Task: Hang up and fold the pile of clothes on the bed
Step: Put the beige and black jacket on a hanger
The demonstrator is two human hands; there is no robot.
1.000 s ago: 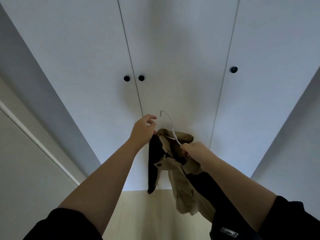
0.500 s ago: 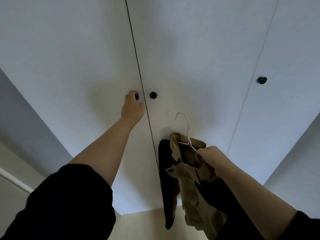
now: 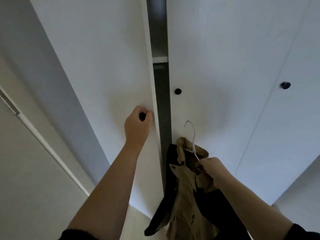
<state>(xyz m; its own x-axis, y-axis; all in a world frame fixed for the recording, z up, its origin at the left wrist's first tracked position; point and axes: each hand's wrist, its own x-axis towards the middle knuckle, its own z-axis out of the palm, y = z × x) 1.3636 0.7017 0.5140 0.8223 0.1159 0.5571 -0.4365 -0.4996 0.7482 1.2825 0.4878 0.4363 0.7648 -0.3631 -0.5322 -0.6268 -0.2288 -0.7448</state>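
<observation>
I stand in front of a white wardrobe. My left hand (image 3: 137, 123) grips the black knob (image 3: 142, 116) of the left door (image 3: 103, 66), which stands ajar. A dark gap (image 3: 161, 101) shows between the doors, with a white shelf (image 3: 160, 59) inside it. My right hand (image 3: 212, 168) holds a white wire hanger (image 3: 192, 137) by its neck, low and right of the gap. A tan and black garment (image 3: 183, 196) hangs from the hanger, draping down past my right forearm.
The middle door (image 3: 216, 66) is shut, with a black knob (image 3: 177, 91). A further door at the right has its own black knob (image 3: 285, 85). A grey wall (image 3: 26, 153) with a white trim strip runs along the left. Pale floor (image 3: 138, 220) shows below.
My left hand reached the left knob, closed round it and pulled the door open, showing the dark inside. My right hand kept the hanger and garment, which shifted a little right.
</observation>
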